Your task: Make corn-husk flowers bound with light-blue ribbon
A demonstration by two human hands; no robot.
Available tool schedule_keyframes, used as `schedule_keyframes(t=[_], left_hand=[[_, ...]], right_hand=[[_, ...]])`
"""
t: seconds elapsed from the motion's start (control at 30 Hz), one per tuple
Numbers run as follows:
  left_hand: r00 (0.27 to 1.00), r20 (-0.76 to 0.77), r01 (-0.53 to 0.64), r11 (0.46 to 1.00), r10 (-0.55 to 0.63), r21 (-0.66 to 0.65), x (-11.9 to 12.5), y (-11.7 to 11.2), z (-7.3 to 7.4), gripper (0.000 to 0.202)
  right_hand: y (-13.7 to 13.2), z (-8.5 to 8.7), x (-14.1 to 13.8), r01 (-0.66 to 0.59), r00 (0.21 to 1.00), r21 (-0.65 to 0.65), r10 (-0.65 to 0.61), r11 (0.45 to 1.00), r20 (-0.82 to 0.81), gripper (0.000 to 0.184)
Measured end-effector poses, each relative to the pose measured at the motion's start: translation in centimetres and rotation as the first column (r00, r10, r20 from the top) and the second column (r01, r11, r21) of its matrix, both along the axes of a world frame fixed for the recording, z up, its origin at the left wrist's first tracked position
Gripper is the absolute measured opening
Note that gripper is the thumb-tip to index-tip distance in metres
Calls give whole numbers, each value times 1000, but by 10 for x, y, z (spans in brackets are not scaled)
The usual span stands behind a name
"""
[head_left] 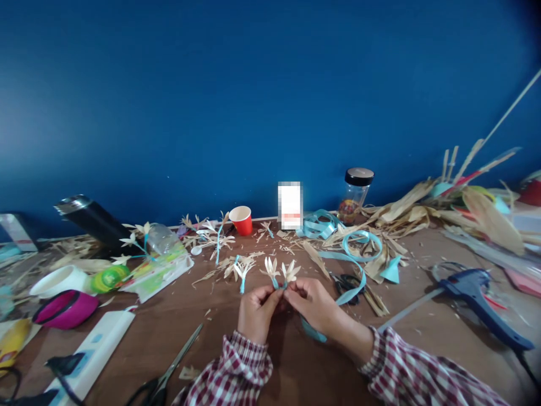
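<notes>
one head-worn view looks forward and down — across the brown table from its near edge, close enough that the left hand and right hand sit low at centre — facing the blue wall that fills the upper half.

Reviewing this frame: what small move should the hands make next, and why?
Probably wrap the blue ribbon around the stems: the left hand and right hand pinch close together just below two pale flowers, and a length of ribbon shows beneath the right hand. Its other end is hidden.
</notes>
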State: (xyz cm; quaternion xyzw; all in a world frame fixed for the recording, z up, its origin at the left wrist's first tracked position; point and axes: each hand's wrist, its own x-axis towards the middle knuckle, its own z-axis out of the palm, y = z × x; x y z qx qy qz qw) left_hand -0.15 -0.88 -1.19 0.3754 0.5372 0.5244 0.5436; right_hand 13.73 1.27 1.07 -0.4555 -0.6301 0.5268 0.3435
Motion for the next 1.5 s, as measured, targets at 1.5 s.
schedule_keyframes(t=[1.5], left_hand=[[928, -346, -88, 983, 139, 160, -6, 2, -1, 20]], right_hand=[[-39, 77, 27, -498, 766, 247, 288, 831, 575, 15]])
